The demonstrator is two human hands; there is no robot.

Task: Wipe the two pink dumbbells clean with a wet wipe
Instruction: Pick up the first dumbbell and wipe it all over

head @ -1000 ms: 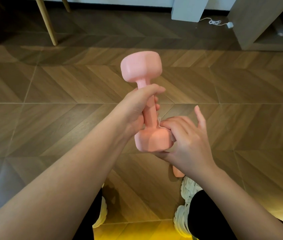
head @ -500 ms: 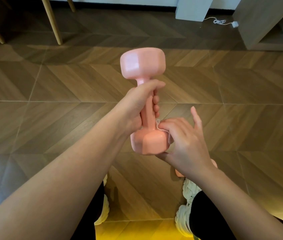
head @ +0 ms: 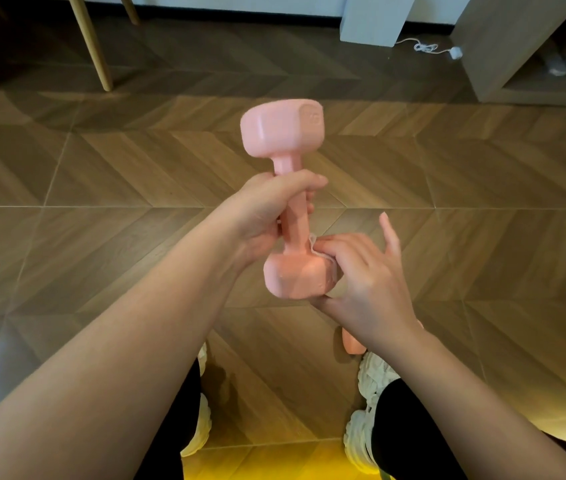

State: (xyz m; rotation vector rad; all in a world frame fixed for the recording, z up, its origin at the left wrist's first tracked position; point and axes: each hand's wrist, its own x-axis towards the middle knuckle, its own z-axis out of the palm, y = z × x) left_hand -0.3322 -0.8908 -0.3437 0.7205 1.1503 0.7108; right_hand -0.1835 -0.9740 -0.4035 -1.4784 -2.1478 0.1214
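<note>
Head: pink dumbbell near-upright, faceted heads; wet wipe against lower head.

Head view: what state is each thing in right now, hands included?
held dumbbell: lifted off the floor, roughly upright, gripped by the handle.
left hand: wrapped round the held dumbbell's handle.
wet wipe: mostly hidden, bunched under the right hand fingers against the lower head.
right hand: fingers curled, pressing the wet wipe to that head; one finger raised.
second dumbbell: on the floor, mostly hidden behind the right wrist.
</note>
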